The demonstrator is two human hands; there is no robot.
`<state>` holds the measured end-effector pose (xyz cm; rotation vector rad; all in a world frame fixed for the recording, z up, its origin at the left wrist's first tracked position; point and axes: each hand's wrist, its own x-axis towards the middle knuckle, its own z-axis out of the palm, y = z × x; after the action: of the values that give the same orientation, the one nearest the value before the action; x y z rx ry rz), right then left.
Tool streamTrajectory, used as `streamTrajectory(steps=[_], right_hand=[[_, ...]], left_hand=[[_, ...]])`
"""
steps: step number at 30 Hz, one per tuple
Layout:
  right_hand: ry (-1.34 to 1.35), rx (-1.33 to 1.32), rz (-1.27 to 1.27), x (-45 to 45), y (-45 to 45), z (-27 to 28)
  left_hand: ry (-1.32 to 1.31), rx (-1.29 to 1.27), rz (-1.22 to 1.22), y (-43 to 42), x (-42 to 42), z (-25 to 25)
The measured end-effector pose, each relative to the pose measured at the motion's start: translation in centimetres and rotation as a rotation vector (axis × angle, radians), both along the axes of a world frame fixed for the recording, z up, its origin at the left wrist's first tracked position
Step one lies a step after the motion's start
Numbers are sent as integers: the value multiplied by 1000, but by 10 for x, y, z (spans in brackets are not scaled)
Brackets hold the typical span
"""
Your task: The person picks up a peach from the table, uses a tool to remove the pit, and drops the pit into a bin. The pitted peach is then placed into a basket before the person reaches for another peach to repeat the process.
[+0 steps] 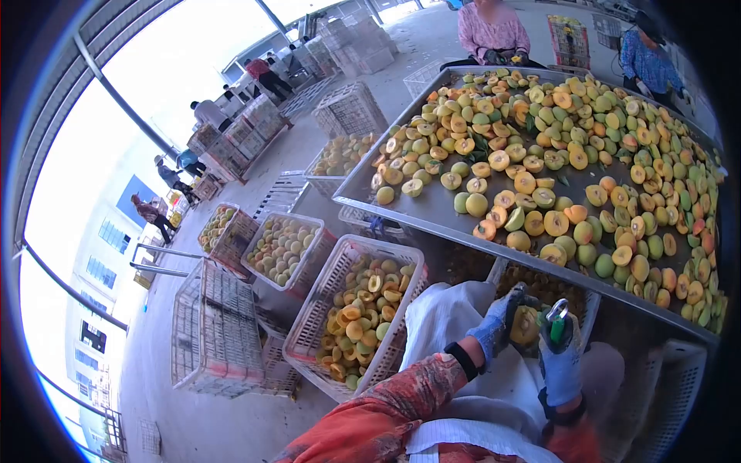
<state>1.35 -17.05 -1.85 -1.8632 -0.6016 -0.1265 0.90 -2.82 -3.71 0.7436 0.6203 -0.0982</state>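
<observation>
Both my hands wear blue-grey gloves with dark fingertips, over the lap near the table's front edge. My left hand [494,328] is closed on a yellow-green fruit [525,326] whose cut side faces up. Close on its right, my right hand [561,363] grips a tool with a green handle [557,332] and a curved metal end [557,310]. Beyond them, halved and whole yellow, green and orange fruits [556,224] cover much of the metal table [432,214]. A crate [590,309] with brownish contents is partly hidden beneath my hands.
A crate of halved fruit [413,270] stands left of my lap, with further fruit crates [316,231] beyond. Empty-looking crates [212,332] are stacked farther left. Two co-workers [494,35] are across the table; other people [154,216] are in the background.
</observation>
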Motion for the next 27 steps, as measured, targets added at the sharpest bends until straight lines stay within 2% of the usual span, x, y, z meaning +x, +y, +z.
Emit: streamTrajectory(steps=[1, 2, 3, 4, 5, 6, 7, 9, 11, 12, 13, 15, 17, 19, 20, 22, 24, 25, 27], right_hand=[[147, 106, -47, 3, -11, -3], [98, 4, -69, 8, -20, -5], [57, -100, -97, 14, -25, -9], [80, -70, -80, 18, -32, -17], [89, -25, -52, 20, -38, -22], [111, -41, -112, 14, -42, -19], [216, -35, -91, 9, -42, -17], [319, -15, -82, 3, -47, -20], [298, -172, -65, -5, -49, -31], [144, -159, -116, -7, -47, -31], [150, -161, -123, -9, -49, -27], [725, 86, 18, -14, -54, -13], [764, 133, 23, -20, -52, -18], [802, 184, 25, -23, -49, -25], [856, 208, 50, -25, -47, -29], [919, 236, 65, -28, -41, -25], [1116, 335, 56, -24, -32, -3], [1121, 340, 44, -24, -27, -2], [920, 361, -79, -23, -22, -2]], left_hand=[[-5, -77, -81, 15, 3, -10], [-123, -114, -58, 24, 8, -25], [-195, -143, -98, 31, 8, -15], [-176, -77, -67, 29, 12, -6], [-455, 459, -199, 28, 7, 0], [-279, -119, -139, 28, 11, 19], [-363, -141, -169, 25, 12, 18], [-337, -63, -169, 21, 10, 15], [-298, -107, -151, 15, 11, 11], [-265, -147, -113, 13, 10, 10], [-259, -150, -119, 18, 10, 5], [-245, -443, -154, 37, 10, -9], [-173, -444, -128, 42, 9, -21], [-33, -261, 79, 26, 6, -8], [-25, -262, 75, 23, 3, -8], [-129, -208, -34, 18, -4, -10], [-200, -142, -43, 2, -7, -14], [-283, -72, -42, -6, -8, -14], [-334, -34, -160, -15, -11, -7]])
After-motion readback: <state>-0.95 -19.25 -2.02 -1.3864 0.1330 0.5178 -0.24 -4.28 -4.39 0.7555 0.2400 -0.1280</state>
